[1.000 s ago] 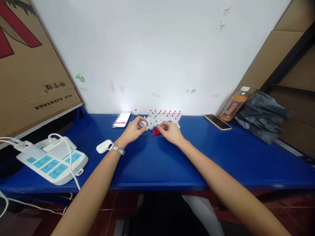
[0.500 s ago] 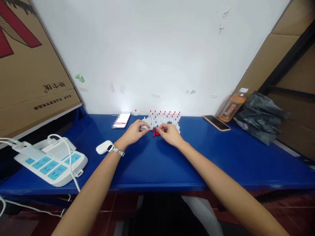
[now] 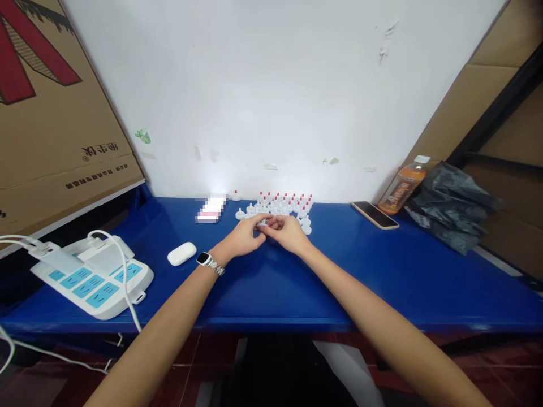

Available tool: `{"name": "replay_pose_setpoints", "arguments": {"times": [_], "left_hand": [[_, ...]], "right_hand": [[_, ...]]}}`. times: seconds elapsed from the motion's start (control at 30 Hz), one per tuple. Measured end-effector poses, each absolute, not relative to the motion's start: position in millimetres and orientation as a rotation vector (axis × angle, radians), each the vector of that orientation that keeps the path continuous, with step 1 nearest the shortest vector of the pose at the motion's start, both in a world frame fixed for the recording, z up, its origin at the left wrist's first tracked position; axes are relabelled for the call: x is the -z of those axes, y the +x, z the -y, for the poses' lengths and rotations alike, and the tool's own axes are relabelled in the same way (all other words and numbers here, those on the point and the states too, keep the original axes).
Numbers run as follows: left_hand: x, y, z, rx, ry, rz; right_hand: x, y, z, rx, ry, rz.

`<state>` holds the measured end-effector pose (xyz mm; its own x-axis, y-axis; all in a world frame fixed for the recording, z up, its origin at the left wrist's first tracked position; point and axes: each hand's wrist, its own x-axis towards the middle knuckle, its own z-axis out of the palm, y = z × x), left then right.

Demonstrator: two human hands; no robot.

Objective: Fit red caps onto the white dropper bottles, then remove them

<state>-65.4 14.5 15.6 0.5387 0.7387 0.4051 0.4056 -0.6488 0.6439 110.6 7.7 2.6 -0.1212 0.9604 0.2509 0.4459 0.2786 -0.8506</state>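
My left hand [image 3: 248, 234] is closed around a white nozzle cap [image 3: 263, 223], mostly covered by the fingers. Right against it, my right hand [image 3: 292, 233] pinches a small red tip [image 3: 270, 226], of which only a speck shows at the fingertips. Just behind both hands stand several white nozzle caps with bare spouts, one of them [image 3: 240, 214] at the left end. Farther back, near the wall, are rows of white nozzle caps with red tips [image 3: 294, 198]. My hands hide the table spot where loose red tips lay.
On the left are a phone [image 3: 212, 209], a white earphone case [image 3: 182, 254] and a power strip [image 3: 102, 297] with cables. A second phone [image 3: 375, 215], an orange drink bottle [image 3: 401, 186] and a dark plastic bag [image 3: 453, 206] sit right. The white wall [image 3: 275, 102] closes off the back.
My hands have come together: the left moved right with the white nozzle cap, and the right lifted off the pile of red tips to meet it.
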Motion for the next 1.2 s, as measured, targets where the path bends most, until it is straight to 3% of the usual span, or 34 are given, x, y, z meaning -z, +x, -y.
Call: {"name": "replay_pose_setpoints", "arguments": {"times": [0.4, 0.7, 1.2], "left_hand": [[-15.4, -81.5, -29.2, -0.987, 1.763, -0.945], [-13.3, -92.3, -31.4, -0.830, 2.157, -1.071], [-5.2, -100.1, -37.0, -1.044, 2.138, -1.442]], "right_hand": [[-8.1, 111.7, 1.4, -0.632, -1.294, 1.822], [-15.5, 131.8, -2.6, -0.501, -1.430, 1.745], [-13.0, 127.4, -12.8, -0.578, -1.368, 1.752]]}}
